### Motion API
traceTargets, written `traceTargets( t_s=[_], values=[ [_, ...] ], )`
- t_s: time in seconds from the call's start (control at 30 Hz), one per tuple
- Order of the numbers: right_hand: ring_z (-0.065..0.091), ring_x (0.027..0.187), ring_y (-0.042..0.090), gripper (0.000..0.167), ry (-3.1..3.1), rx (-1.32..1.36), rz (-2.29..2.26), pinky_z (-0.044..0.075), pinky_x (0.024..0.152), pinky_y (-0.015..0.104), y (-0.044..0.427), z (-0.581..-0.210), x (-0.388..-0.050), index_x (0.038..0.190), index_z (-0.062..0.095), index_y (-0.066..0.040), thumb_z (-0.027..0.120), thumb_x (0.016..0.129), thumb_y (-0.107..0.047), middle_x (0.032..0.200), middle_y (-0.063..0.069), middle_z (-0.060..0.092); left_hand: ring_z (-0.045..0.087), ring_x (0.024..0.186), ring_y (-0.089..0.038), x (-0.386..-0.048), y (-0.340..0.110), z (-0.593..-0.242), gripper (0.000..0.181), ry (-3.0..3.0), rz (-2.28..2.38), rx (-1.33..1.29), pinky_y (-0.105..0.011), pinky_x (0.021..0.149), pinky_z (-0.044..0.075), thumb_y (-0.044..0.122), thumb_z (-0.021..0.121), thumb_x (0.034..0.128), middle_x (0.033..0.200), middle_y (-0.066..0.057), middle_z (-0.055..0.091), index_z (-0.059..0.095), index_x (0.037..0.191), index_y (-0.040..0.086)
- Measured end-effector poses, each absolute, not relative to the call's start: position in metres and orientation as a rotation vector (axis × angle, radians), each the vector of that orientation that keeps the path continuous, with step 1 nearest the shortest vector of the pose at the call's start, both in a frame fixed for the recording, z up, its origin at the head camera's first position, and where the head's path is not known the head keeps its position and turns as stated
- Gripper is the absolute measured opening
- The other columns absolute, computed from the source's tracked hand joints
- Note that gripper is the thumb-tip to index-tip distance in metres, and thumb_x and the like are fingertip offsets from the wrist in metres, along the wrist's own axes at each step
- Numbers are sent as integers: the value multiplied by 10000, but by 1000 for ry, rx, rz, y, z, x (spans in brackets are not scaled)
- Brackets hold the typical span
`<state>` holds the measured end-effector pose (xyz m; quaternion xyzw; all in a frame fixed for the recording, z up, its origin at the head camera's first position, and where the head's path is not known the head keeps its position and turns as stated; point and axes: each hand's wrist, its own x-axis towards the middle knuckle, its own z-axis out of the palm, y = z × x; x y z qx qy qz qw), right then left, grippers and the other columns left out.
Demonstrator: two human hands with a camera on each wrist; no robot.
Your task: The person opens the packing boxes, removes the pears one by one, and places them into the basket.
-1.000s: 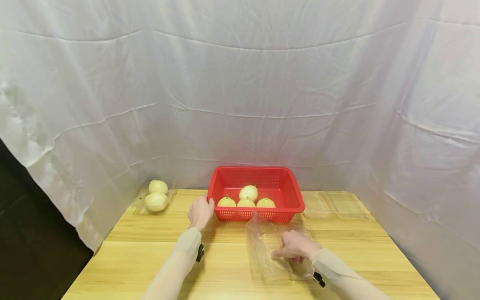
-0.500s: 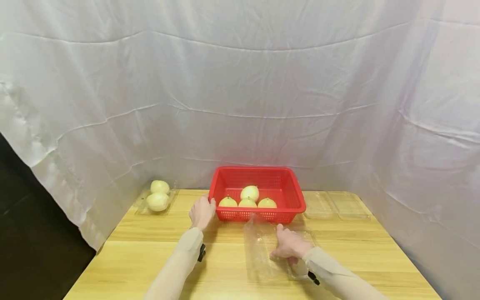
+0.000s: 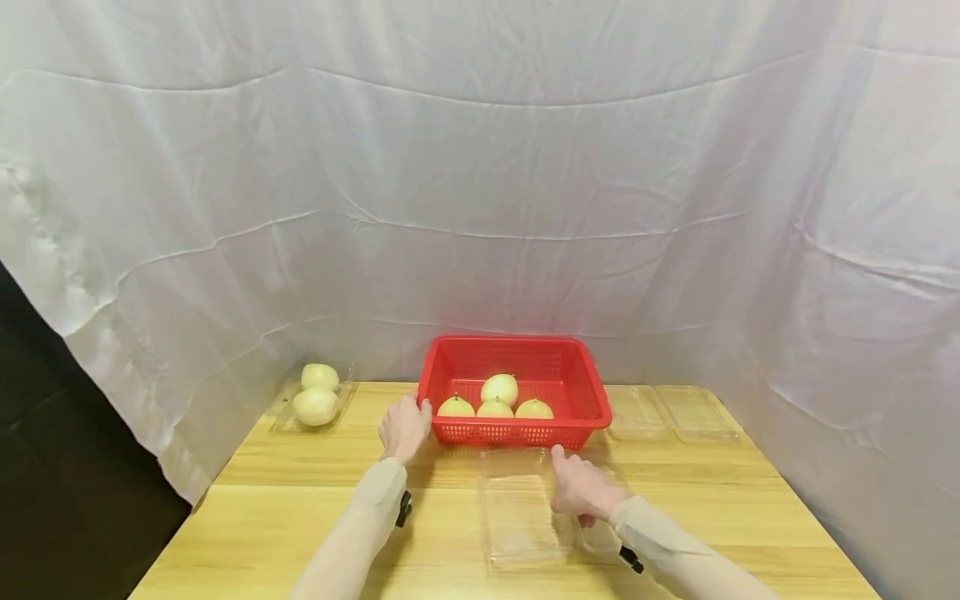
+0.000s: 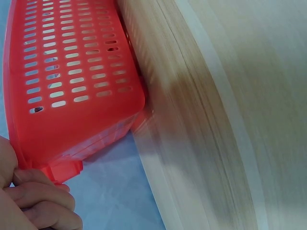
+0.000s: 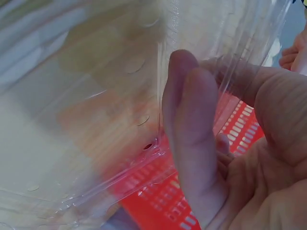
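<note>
The left hand (image 3: 405,427) grips the left rim of a red basket (image 3: 525,429); in the left wrist view its curled fingers (image 4: 43,201) hold the basket's end (image 4: 72,120). Pale yellow pears (image 3: 499,388) lie inside the basket. In front of it a clear plastic container (image 3: 521,517) lies unfolded on the table, and the right hand (image 3: 585,487) is at its middle. The right wrist view shows the right hand (image 5: 240,158) with fingers fairly straight against the clear plastic (image 5: 115,96), the thumb on the plastic's other side.
At the back left, a clear container (image 3: 283,417) holds two pears (image 3: 315,406). Clear open containers (image 3: 693,412) lie at the back right, beside the basket. A pale curtain (image 3: 525,183) hangs behind and along the sides of the wooden table (image 3: 300,517).
The raised left part of the clear container has come down towards the table. The right hand has moved slightly left and its fingers have extended. The left hand stays on the basket.
</note>
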<state>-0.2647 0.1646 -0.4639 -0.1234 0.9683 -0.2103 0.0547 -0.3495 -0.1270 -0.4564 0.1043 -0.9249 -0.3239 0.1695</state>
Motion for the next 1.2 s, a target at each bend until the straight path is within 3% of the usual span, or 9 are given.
traceTargets(
  t_s=[0.23,0.43,0.6,0.67,0.87,1.0,1.13,1.2],
  values=[
    [520,303,167,593,2931,-309,-684,440,318,324,191,-463,-265,1224,368,53,611,687,-16,975,301,570,671,868,-321,-349,-125,-456,268,-2633,-927,303,-480,670,483,320,541,961,883,-84,702,694,1074,131],
    [515,317,172,726,2911,-267,-709,437,319,325,221,-461,-269,1345,308,113,587,682,13,810,205,586,675,887,-340,-350,-125,-454,285,-2630,-918,303,-495,685,490,321,532,962,912,-102,707,692,1100,130],
    [521,343,176,763,2891,-241,-743,442,323,317,244,-463,-272,1402,335,71,598,687,42,889,205,618,677,887,-345,-350,-125,-455,278,-2626,-918,301,-496,684,493,326,533,960,905,-104,707,695,1078,135],
    [523,355,181,699,2882,-223,-758,441,325,310,252,-462,-271,1350,379,59,595,686,51,889,206,614,678,883,-346,-350,-126,-455,278,-2625,-917,295,-496,674,491,322,535,960,905,-104,709,696,1078,129],
    [498,354,157,401,2876,-173,-742,422,327,272,272,-459,-271,1087,440,26,588,714,33,666,131,559,670,855,-326,-350,-126,-456,274,-2626,-924,309,-475,661,480,315,540,962,887,-92,700,693,1096,131],
    [489,355,152,336,2879,-179,-704,417,332,261,287,-455,-271,1006,427,13,589,713,31,601,120,536,672,865,-331,-350,-126,-457,265,-2629,-931,312,-478,670,483,313,539,962,901,-96,703,690,1093,139],
    [446,328,114,148,2896,-182,-649,355,317,220,302,-453,-274,800,475,8,588,708,38,494,61,499,677,880,-332,-349,-126,-457,272,-2620,-938,318,-480,669,481,319,540,964,929,-97,712,690,1112,147],
    [417,312,90,141,2898,-157,-626,323,314,202,309,-452,-275,680,475,-25,597,716,35,439,20,457,677,874,-328,-349,-126,-457,280,-2620,-940,316,-478,660,479,320,541,964,933,-96,713,690,1124,146]
  ],
)
